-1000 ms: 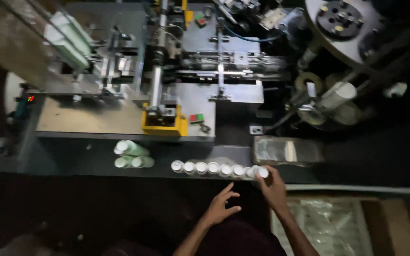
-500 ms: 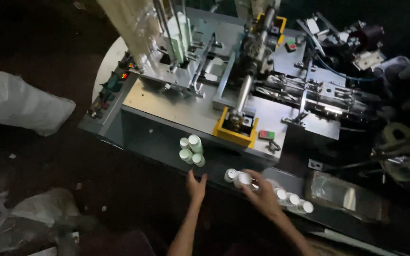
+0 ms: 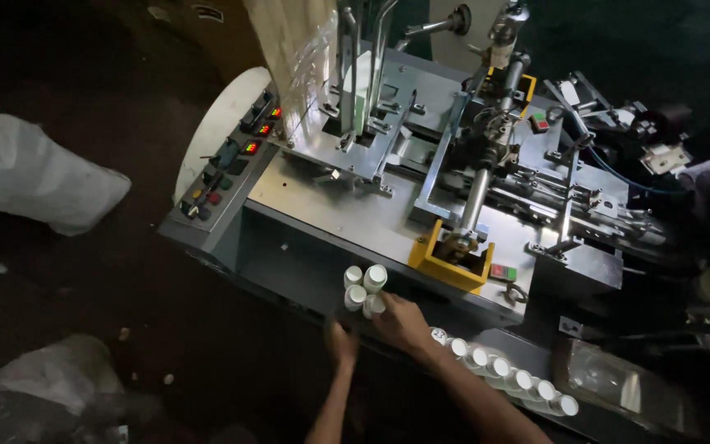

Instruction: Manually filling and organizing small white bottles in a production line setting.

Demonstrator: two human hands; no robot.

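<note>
A small cluster of white cups (image 3: 364, 286) lies on its side on the dark ledge at the machine's front. My right hand (image 3: 405, 326) reaches in from the lower right, and its fingers close around the nearest cup of that cluster. My left hand (image 3: 341, 342) hovers just below and left of the cluster; it is blurred and its fingers are hard to read. A row of several white cups (image 3: 504, 375) lies along the same ledge to the right, behind my right forearm.
The grey metal machine (image 3: 347, 222) fills the middle, with a yellow bracket (image 3: 450, 265), a control panel (image 3: 225, 168) with lit displays on its left face, and clear film (image 3: 301, 49) feeding down from above. A clear bag (image 3: 618, 382) lies at right, white sacks (image 3: 34, 177) at left.
My view has swung further left and closer to the machine. My right hand has moved from the row of cups to the cluster, and my left hand has dropped slightly below it.
</note>
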